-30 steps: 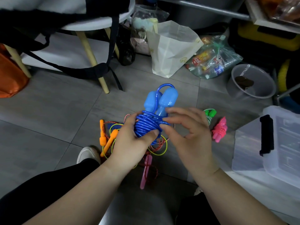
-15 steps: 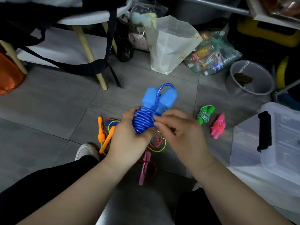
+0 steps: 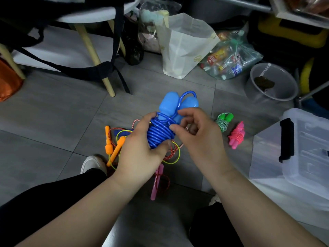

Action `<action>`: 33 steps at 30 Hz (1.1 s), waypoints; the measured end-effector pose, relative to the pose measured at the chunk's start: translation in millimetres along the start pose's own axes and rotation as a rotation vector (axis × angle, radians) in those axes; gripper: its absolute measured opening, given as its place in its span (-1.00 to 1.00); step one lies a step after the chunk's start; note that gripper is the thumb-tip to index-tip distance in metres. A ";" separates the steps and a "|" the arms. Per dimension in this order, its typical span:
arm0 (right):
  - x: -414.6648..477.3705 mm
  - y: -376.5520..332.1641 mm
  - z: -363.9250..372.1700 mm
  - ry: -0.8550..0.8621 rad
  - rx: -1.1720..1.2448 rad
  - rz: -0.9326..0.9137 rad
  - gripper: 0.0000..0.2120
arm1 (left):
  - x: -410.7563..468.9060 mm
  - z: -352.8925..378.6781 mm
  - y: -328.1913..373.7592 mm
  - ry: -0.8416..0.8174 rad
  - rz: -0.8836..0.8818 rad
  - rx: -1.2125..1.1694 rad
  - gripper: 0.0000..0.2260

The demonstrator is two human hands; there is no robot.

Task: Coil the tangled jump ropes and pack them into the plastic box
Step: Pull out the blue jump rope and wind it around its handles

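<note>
Between the two hands, just toward 12 o'clock from the middle of the view, sits the blue jump rope (image 3: 160, 135), its cord wound into a tight coil with both pale blue handles (image 3: 169, 104) sticking out toward 12 o'clock and one loop of cord arching over them. The left hand (image 3: 142, 150) grips the coil from 9 o'clock; its fingers (image 3: 147, 118) are curled over the top turns and its thumb is pressed against the lower end. The right hand (image 3: 201, 139) comes in from 3 o'clock, its fingers (image 3: 188, 111) curled, with thumb and forefinger closed on the upper turns just below the handles.

Under the hands, on the grey floor (image 3: 62, 122), lies a tangle of ropes (image 3: 170, 154): orange handles (image 3: 114, 147) at 9 o'clock of the coil, yellow-green and red-and-white cords, and a pink handle (image 3: 156, 182) at 6 o'clock. At 3 o'clock lie two bundled ropes, a green one (image 3: 223, 121) and, just beside it, a pink one (image 3: 236, 135). Farther toward 3 o'clock stands the clear plastic box (image 3: 311, 157) with a black latch (image 3: 286, 139). At 12 o'clock stands a cream paper bag (image 3: 183, 45), with a clear bag of bottles (image 3: 231, 59) and a grey tub (image 3: 284, 90) toward 2 o'clock. A white shoe (image 3: 92, 164) shows at 8 o'clock.
</note>
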State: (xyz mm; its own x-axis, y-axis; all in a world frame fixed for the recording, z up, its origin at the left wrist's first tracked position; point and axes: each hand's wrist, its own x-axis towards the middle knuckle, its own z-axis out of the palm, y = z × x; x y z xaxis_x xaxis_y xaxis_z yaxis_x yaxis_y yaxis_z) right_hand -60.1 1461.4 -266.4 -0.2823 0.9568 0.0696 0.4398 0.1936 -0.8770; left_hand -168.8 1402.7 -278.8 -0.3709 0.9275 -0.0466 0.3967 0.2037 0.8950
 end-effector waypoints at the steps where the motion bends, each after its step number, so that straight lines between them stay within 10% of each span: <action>1: 0.7 -0.2 -1.9 0.012 -0.019 -0.008 -0.86 | -0.7 0.0 0.2 -0.003 0.007 0.013 -0.49; 19: 2.1 -5.8 -8.0 -0.073 -0.247 -0.009 -0.92 | -2.7 -6.1 3.7 0.008 0.132 0.199 -0.46; 29: 2.4 -0.8 0.7 0.258 -0.540 -0.268 -0.86 | -2.8 0.7 1.1 -0.044 0.174 0.168 -0.46; 33: -0.5 -5.0 -1.9 0.159 -0.402 -0.087 -0.71 | 0.1 0.9 -0.3 -0.035 0.183 0.138 -0.49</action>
State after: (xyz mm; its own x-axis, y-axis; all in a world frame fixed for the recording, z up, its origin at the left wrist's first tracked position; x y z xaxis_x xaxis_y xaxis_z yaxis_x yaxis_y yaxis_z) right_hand -60.5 1460.4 -261.1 -0.2122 0.9487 0.2344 0.7261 0.3136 -0.6119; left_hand -168.2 1403.0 -279.5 -0.2540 0.9627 0.0937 0.5665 0.0695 0.8211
